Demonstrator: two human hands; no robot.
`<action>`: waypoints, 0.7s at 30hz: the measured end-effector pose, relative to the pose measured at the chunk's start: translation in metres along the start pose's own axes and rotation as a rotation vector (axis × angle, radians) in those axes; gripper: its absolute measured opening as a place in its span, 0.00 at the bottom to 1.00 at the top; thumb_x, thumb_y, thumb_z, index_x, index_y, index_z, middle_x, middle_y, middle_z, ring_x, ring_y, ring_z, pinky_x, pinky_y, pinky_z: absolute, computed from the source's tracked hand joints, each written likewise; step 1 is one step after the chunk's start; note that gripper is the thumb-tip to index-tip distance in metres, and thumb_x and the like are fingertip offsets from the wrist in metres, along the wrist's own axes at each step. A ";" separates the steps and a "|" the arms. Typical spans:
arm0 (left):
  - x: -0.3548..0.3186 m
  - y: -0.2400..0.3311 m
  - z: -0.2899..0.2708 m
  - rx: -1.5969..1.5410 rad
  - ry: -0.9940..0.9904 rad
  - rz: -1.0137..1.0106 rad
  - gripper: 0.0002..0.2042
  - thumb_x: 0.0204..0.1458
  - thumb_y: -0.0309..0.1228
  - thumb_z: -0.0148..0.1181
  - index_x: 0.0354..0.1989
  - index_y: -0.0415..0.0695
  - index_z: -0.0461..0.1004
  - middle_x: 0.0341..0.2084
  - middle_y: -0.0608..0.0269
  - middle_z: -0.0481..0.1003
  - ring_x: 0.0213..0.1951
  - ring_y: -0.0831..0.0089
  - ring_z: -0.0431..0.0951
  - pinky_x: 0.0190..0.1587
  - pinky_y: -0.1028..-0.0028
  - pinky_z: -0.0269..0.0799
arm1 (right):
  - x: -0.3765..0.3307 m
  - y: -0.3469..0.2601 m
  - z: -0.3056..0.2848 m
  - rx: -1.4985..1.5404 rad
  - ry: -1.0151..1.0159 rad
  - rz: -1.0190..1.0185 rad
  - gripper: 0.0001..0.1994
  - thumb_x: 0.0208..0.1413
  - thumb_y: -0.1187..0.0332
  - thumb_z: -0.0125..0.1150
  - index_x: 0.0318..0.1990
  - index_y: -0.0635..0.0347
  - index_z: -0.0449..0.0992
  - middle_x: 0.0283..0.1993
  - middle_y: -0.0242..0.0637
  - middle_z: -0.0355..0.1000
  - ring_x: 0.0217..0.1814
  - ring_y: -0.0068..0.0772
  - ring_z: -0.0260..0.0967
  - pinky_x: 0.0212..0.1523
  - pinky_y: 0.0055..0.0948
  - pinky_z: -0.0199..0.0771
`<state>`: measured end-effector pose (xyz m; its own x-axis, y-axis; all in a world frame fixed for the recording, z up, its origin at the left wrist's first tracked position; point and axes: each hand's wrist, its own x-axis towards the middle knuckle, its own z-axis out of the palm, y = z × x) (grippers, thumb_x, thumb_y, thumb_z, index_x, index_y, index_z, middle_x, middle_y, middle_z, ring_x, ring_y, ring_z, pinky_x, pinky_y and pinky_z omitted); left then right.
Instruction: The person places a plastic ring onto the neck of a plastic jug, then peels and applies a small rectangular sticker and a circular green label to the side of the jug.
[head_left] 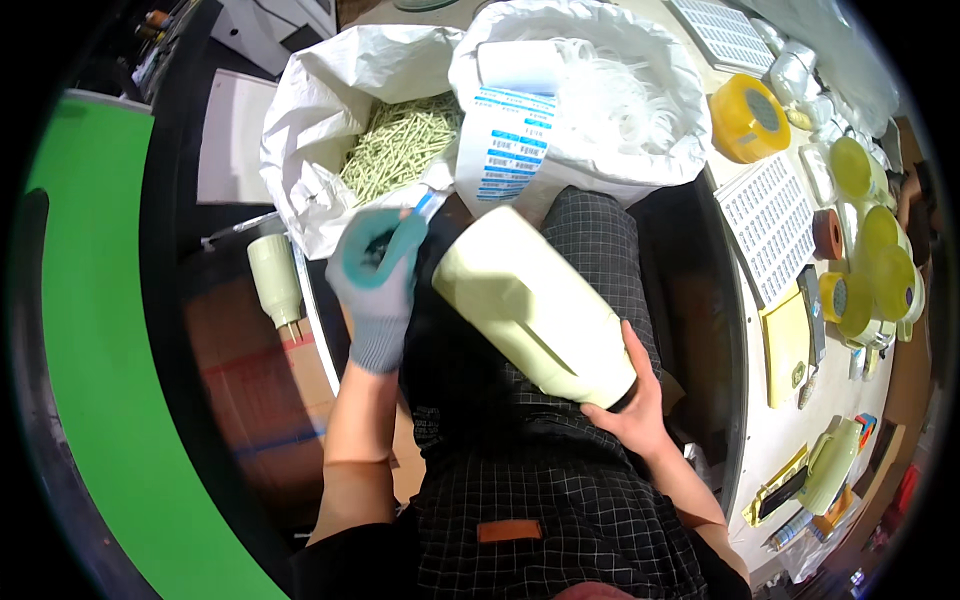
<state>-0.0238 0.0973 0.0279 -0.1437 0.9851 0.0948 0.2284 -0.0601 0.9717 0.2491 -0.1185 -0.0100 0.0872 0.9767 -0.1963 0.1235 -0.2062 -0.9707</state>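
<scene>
My right hand [632, 405] is bare and grips the lower end of a pale yellow-green plastic bottle [530, 305], which lies tilted across my lap with its base pointing up and to the left. My left hand [378, 275] wears a grey glove with a teal palm and pinches a small blue-and-white piece near the edge of a white sack [310, 140]. That sack holds many pale green sticks [400, 145]. A second white sack [600, 90], beside the first, holds white stringy pieces and carries a sheet of blue-striped labels [510, 150].
A small pale bottle [273, 278] stands at the left on a cardboard box [270, 400]. On the table at right lie white label sheets [768, 225], a yellow tape roll [748, 118], a brown tape roll [828, 234], yellow lids and cups [880, 265]. A green floor strip [100, 330] runs along the left.
</scene>
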 end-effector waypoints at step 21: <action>-0.066 -0.044 -0.059 -0.096 -0.097 -0.484 0.14 0.50 0.23 0.78 0.44 0.39 0.81 0.31 0.63 0.80 0.32 0.77 0.79 0.39 0.75 0.77 | 0.002 0.029 0.040 -0.490 0.047 -0.605 0.58 0.38 0.72 0.83 0.79 0.50 0.54 0.79 0.65 0.53 0.78 0.68 0.59 0.72 0.56 0.66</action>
<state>-0.0815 0.0254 -0.0082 -0.1203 0.9140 -0.3874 0.0678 0.3969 0.9153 0.2134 -0.1200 -0.0444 -0.0938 0.9264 0.3646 0.5849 0.3476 -0.7329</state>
